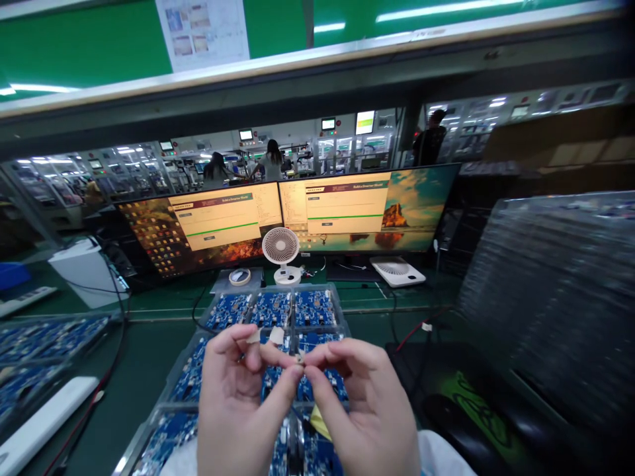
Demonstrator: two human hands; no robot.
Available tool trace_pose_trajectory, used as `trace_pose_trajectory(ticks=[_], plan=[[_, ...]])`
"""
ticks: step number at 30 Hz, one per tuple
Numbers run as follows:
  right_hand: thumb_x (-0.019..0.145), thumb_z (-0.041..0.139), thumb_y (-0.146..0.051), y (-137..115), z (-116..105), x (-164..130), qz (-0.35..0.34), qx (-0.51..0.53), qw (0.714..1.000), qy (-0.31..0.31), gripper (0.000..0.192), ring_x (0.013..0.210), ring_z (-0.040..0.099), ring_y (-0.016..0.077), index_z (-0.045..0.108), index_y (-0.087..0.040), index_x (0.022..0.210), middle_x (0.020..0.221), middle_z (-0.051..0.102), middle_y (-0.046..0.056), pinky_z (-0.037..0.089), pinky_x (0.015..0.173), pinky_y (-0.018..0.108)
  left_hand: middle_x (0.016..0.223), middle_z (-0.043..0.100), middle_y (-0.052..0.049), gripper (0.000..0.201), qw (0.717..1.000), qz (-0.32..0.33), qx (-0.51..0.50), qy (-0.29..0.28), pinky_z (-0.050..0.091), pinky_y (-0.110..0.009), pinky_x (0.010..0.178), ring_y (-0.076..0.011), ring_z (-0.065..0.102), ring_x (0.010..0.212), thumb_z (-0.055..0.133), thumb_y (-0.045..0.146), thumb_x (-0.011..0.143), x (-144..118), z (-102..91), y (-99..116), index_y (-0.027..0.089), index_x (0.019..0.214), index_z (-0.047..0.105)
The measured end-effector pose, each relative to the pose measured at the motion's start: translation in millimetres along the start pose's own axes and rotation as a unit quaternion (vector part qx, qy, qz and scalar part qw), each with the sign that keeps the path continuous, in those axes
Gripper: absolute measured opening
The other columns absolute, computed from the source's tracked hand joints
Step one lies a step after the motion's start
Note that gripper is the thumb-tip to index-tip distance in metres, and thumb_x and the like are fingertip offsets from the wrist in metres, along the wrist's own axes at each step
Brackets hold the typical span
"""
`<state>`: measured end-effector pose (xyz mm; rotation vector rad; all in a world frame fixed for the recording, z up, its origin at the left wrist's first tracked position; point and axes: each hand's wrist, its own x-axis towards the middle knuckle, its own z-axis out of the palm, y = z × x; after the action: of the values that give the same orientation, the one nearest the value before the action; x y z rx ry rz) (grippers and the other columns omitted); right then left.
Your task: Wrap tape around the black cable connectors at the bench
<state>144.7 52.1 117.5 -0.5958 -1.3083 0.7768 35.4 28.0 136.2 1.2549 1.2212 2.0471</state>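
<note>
1. A tiny pale part sits pinched between the fingertips of both hands, held up in mid-air above the trays, close to the camera, which suits so small a thing that needs a near look. What it is cannot be told.
2. The left hand has thumb and forefinger closed on the part; two small beige tabs stick up from its fingers, perhaps tape or labels kept ready there.
3. The right hand meets it from the other side, its fingers also nipped onto the part, so each hand steadies one end.
4. A yellow scrap shows under the right palm; what it is cannot be told.
5. Directly below lie clear trays of blue boards, set in rows straight ahead, within easy reach.
6. More boards fill a tray at the left.
7. Beyond, on the green table, stand a small fan, aimed at the person, and two monitors facing the seat.
8. A stack of dark trays rises at the right.
9. Other people work far behind.
</note>
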Motion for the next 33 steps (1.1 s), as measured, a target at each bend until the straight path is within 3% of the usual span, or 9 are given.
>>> trace_pose_trajectory(ticks=[4,9,17,24,29,33], plan=[[0.081,0.068,-0.013,-6.3,-0.5,6.4,0.111,0.098,0.989,-0.006,0.023,0.073,0.069,0.0121,0.058,-0.028,0.096,0.076,0.071,-0.004,0.055,0.07,0.021,0.074,0.05,0.009,0.048,1.0,0.002,0.004,-0.013,0.06,-0.023,0.071,-0.0111,0.07,0.066,0.074,0.005,0.069,-0.6,0.3,2.4,0.03,0.105,0.053],[0.076,0.077,-0.024,-11.2,-2.6,11.7,0.198,0.139,0.97,-0.014,0.021,0.069,0.067,0.0122,0.059,-0.026,0.087,0.071,0.07,-0.004,0.053,0.066,0.021,0.073,0.048,0.009,0.046,0.999,-0.039,-0.016,0.018,0.058,-0.021,0.071,-0.0094,0.068,0.066,0.073,0.007,0.068,-3.7,5.7,8.8,0.03,0.103,0.054],[0.07,0.08,-0.017,-9.3,-3.9,11.8,0.211,0.157,0.964,-0.019,0.023,0.069,0.069,0.0118,0.066,-0.026,0.085,0.07,0.072,-0.005,0.053,0.068,0.02,0.069,0.047,0.01,0.05,0.999,-0.038,-0.021,0.017,0.058,-0.025,0.071,-0.01,0.066,0.063,0.074,0.006,0.067,1.1,3.7,11.4,0.031,0.105,0.054],[0.062,0.077,-0.002,-8.7,-12.5,26.0,0.172,0.144,0.969,-0.106,0.023,0.064,0.066,0.0127,0.069,-0.021,0.071,0.066,0.071,-0.003,0.052,0.061,0.02,0.069,0.048,0.01,0.051,0.996,-0.074,-0.044,-0.023,0.056,-0.023,0.063,-0.0095,0.065,0.059,0.073,0.007,0.067,2.9,3.2,13.2,0.03,0.108,0.054],[0.065,0.084,-0.015,-4.1,-13.6,25.7,0.247,0.235,0.93,-0.14,0.024,0.061,0.059,0.0109,0.061,-0.02,0.072,0.065,0.066,-0.004,0.048,0.059,0.021,0.072,0.055,0.009,0.059,0.993,-0.099,-0.041,-0.051,0.053,-0.017,0.063,-0.0074,0.061,0.062,0.079,0.005,0.06,3.7,-0.3,10.1,0.03,0.107,0.056],[0.076,0.08,-0.022,6.0,-11.6,19.6,0.251,0.326,0.9,-0.142,0.031,0.066,0.056,0.0087,0.049,-0.021,0.079,0.073,0.065,-0.004,0.044,0.062,0.019,0.084,0.062,0.005,0.06,0.994,-0.088,-0.059,-0.033,0.057,-0.024,0.074,-0.0131,0.069,0.076,0.081,0.009,0.061,1.3,1.9,9.7,0.03,0.11,0.054]])
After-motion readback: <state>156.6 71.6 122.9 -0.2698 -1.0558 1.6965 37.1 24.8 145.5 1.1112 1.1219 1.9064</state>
